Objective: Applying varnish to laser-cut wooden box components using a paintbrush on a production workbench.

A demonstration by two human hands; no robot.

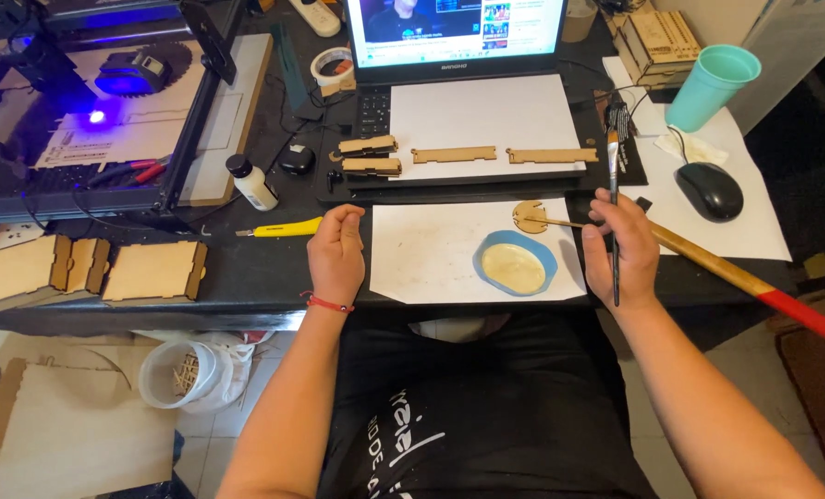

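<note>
Paintbrush (pixel 614 199) in right hand (pixel 618 248), by blue dish (pixel 514 263) w/ glue.

head camera, looking down, close over desk (pixel 274 268).

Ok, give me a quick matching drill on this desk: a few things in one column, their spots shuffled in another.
1 brush
2 blue dish
3 yellow knife
4 green cup

a far right corner of the desk
b on the white sheet, between the hands
c in the right hand
d just left of the left hand

Pairs: 1-c, 2-b, 3-d, 4-a
</note>
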